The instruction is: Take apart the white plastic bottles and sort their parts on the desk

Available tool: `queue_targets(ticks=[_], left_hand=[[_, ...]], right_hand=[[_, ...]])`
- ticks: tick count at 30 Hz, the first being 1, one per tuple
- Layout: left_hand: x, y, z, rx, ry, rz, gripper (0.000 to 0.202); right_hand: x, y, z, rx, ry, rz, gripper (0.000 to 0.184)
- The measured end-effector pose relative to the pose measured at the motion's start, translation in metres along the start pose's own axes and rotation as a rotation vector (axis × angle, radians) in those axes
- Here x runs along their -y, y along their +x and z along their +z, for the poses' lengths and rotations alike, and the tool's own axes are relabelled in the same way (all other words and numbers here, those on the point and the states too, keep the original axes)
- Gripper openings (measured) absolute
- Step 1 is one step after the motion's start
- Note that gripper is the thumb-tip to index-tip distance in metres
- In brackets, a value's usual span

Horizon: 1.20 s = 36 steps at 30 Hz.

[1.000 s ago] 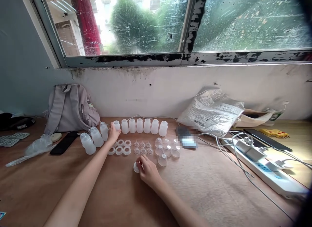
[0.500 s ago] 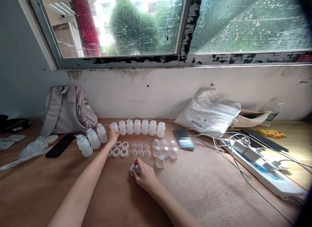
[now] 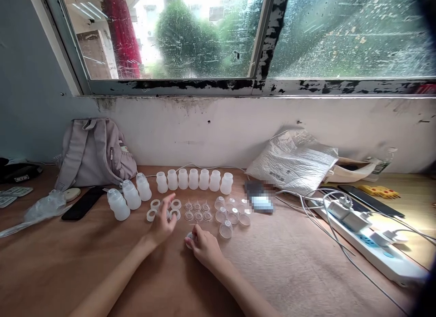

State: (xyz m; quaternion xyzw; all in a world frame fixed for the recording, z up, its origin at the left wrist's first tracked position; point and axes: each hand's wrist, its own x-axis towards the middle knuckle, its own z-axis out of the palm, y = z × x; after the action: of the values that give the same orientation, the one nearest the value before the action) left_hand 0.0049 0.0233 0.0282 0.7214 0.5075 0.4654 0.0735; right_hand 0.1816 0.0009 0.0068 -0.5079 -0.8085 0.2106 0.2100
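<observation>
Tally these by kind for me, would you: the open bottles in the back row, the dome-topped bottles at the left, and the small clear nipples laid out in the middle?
Open bottles: 7
Dome-topped bottles: 3
Clear nipples: 6
Total: 16

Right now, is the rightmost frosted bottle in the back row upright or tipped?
Upright: the frosted bottle stands with its rim uppermost, base on the tabletop.

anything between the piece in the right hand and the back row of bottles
Yes: six low clear parts lie between the piece in the right hand and the back bottles. Nothing taller visibly stands there.
</observation>
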Motion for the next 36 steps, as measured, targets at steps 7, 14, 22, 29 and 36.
queue_targets(ticks=[7,14,22,29,36], left_hand=[[-0.026,-0.051,-0.017,0.489,0.007,0.101,0.061],[-0.022,-0.055,-0.009,0.441,0.152,0.129,0.028],[0.004,-0.048,-0.030,0.241,0.426,-0.142,0.030],[0.013,-0.045,-0.039,0.241,0.640,-0.393,0.027],[0.015,-0.043,-0.046,0.219,0.692,-0.525,0.029]], right_hand=[[-0.002,0.003,0.010,-0.033,0.067,-0.099,0.020],[0.002,0.004,0.012,-0.038,0.041,-0.165,0.025],[-0.006,0.014,0.012,-0.256,0.046,-0.037,0.016],[-0.012,0.023,0.018,-0.232,-0.011,-0.044,0.022],[-0.010,0.022,0.017,-0.223,-0.028,-0.050,0.018]])
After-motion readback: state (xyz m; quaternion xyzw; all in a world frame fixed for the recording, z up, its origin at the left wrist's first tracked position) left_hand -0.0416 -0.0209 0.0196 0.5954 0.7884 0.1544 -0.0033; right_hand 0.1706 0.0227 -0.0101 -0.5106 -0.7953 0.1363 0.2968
